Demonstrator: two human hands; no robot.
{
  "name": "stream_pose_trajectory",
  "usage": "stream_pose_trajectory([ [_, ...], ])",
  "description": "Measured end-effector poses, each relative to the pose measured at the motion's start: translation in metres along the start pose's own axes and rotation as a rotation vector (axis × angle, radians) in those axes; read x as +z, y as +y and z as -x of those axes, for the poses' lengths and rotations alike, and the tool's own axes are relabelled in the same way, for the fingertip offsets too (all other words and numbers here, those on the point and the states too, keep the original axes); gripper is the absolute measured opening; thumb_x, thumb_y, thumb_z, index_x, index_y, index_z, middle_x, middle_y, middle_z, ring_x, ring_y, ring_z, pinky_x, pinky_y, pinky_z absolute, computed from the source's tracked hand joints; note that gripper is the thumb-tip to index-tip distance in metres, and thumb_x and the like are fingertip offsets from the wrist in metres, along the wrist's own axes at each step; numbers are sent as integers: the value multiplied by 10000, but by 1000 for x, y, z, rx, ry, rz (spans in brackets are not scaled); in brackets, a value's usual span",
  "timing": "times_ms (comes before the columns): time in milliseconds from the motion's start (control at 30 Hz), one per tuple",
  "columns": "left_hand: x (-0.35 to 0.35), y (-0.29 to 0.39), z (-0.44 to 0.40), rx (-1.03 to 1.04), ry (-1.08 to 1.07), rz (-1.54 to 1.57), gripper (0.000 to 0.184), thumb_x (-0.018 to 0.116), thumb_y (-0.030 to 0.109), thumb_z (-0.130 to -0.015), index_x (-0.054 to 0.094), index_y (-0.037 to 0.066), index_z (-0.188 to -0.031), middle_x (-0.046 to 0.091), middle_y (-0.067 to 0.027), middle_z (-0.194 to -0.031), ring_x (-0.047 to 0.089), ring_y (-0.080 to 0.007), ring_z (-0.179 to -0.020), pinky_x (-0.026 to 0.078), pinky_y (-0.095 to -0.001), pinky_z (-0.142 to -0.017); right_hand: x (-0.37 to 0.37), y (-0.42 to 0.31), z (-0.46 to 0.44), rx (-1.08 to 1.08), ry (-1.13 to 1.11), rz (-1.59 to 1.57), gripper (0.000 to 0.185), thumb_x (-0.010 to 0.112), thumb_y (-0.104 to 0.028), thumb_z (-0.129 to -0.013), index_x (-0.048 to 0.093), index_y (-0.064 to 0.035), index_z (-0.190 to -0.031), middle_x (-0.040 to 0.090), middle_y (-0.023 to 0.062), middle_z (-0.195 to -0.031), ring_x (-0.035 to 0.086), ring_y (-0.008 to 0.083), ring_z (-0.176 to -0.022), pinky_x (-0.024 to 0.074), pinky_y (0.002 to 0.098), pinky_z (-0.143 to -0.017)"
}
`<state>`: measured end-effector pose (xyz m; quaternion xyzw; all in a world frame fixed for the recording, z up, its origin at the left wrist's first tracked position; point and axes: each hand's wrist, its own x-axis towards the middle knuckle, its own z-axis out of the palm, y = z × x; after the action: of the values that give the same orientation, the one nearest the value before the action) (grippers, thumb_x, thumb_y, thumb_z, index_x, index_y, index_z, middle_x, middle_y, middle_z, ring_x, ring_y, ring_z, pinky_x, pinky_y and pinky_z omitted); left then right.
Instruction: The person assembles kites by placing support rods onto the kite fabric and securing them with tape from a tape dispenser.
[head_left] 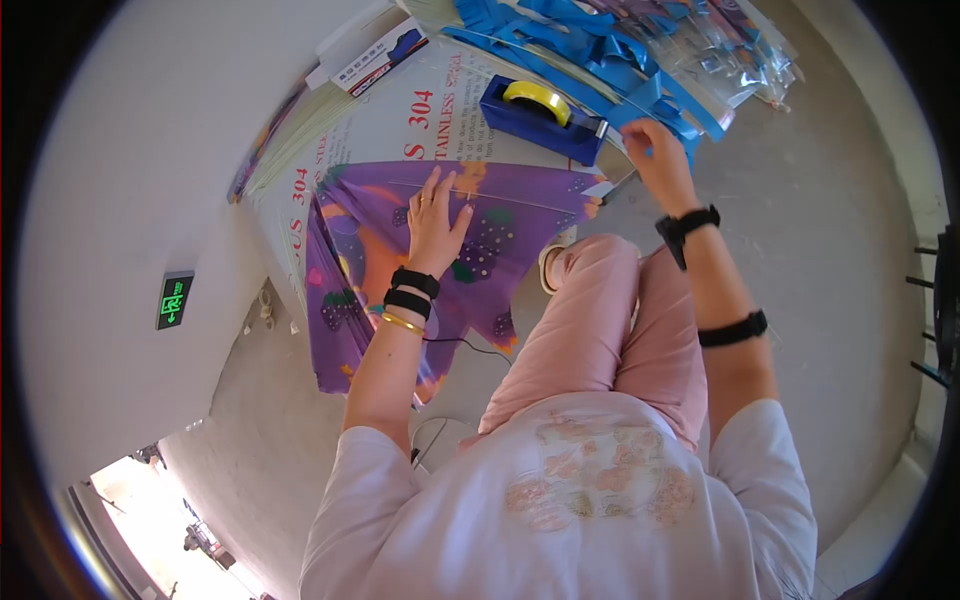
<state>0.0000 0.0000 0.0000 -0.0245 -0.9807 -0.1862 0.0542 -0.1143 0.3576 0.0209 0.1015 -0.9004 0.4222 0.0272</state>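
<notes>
Taking the purple cloth as the clock's centre, with twelve pointing away from the person, the largest thing is the table (pixel 370 135), its top printed with red and grey lettering. The purple cloth (pixel 380 235) lies on its near part, smooth toward two o'clock, folded toward nine and drooping over the near edge toward six. A tangle of blue strips (pixel 610 50) sits out at one o'clock; nearer on that line stands the blue tape dispenser (pixel 530 130), just beyond the cloth's upper edge.

The left hand (pixel 437 225) rests palm down on the cloth, fingers a little spread. Light, even pressure there should serve best, since a hard push could drag the folds inward. The right hand (pixel 655 160) is at two o'clock, fingers curled beside the dispenser's cutting end; I cannot tell whether it pinches any tape. A short, steady pull, then a downward tilt across the teeth, would tear cleanly without tipping the dispenser or letting the yellow tape roll (pixel 545 97) overrun.
</notes>
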Motion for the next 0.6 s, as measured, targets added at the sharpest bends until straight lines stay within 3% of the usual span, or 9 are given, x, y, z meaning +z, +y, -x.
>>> stream_pose_trajectory([
  [67, -19, 24, -9, 108, -9, 149, 515, 657, 254, -897, 514, 93, -1365, 474, -139, -1445, 456, -387, -1249, 355, -485, -1075, 4, -7, -22, -98, -9, 0, 177, 593, -94, -886, 701, -79, -1026, 658, 151, -982, 645, 313, -904, 524, 390, -789],
  [133, -31, 60, -37, 231, -16, 162, 495, 658, 251, -891, 532, 71, -1334, 518, -140, -1388, 471, -373, -1231, 372, -483, -1056, 4, 0, -51, -130, -97, 137, 200, 591, -95, -879, 711, -114, -1038, 636, 156, -1019, 630, 342, -973, 522, 429, -823],
  [200, -25, 86, -50, 200, -100, 194, 534, 664, 247, -881, 509, 69, -1360, 502, -128, -1386, 469, -359, -1231, 383, -491, -1043, 9, 8, -60, -141, -164, 237, 216, 587, -106, -877, 716, -138, -1047, 622, 155, -1074, 603, 366, -1041, 516, 462, -864],
  [300, -10, 110, -71, 244, -95, -13, 618, 680, 238, -862, 453, 71, -1412, 449, -134, -1402, 462, -357, -1230, 399, -491, -1024, 13, 6, -71, -17, -320, 235, 167, 602, -156, -876, 721, -141, -992, 627, 139, -1091, 589, 360, -1071, 516, 462, -876],
  [600, 28, 124, -92, 147, -92, -249, 745, 716, 198, -801, 394, 76, -1462, 369, -180, -1485, 465, -373, -1243, 418, -479, -1011, 11, 4, -84, -19, -371, 220, 142, 644, -204, -857, 709, -98, -925, 638, 159, -1080, 628, 352, -998, 521, 435, -841],
])
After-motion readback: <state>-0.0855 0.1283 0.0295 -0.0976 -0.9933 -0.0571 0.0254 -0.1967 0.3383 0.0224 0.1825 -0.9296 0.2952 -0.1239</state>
